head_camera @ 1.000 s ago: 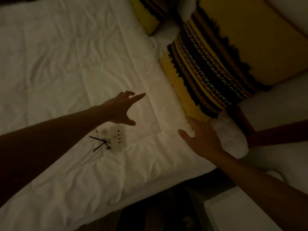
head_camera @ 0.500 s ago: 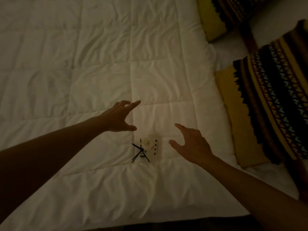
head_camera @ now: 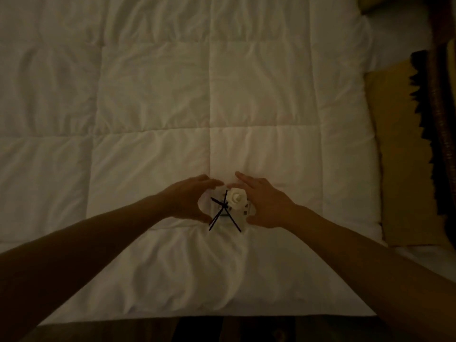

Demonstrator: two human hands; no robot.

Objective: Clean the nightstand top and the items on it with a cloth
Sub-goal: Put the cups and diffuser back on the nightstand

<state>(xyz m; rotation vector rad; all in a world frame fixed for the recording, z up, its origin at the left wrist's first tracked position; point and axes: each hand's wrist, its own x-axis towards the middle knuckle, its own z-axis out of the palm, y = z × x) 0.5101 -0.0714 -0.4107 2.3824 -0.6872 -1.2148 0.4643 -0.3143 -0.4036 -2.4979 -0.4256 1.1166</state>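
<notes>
Head view shows my left hand (head_camera: pixel 187 201) and right hand (head_camera: pixel 265 204), both released, flanking the small tray (head_camera: pixel 243 210) of reed sticks (head_camera: pixel 223 213) on the bed (head_camera: pixel 148 107); next I judge both must close under its edges.

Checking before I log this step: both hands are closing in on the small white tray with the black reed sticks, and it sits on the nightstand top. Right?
Not quite. The head view shows the small white tray with the black reed sticks sitting on the white quilted duvet, not on a nightstand. The left hand and the right hand do flank it.
</notes>
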